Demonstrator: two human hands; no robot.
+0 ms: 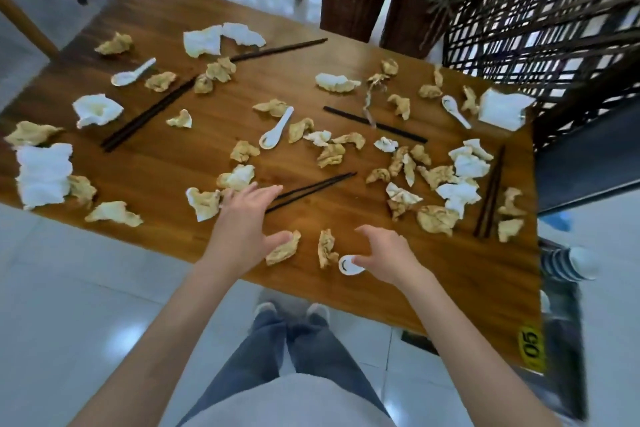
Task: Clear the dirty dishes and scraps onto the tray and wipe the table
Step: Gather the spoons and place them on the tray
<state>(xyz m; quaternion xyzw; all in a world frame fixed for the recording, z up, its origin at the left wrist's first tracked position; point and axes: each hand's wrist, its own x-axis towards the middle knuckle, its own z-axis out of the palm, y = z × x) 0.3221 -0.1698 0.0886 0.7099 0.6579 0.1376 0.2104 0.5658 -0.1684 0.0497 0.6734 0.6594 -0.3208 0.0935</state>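
A wooden table (166, 166) is strewn with crumpled napkins, white and stained brown, among them a large white napkin (43, 174) at the left edge. Pairs of dark chopsticks (310, 189) and white spoons are scattered between them. The left hand (242, 222) is held flat with fingers spread over the near chopsticks. The right hand (384, 255) is loosely curled, its fingertips touching a white spoon (350, 265) near the table's front edge. The picture is somewhat blurred.
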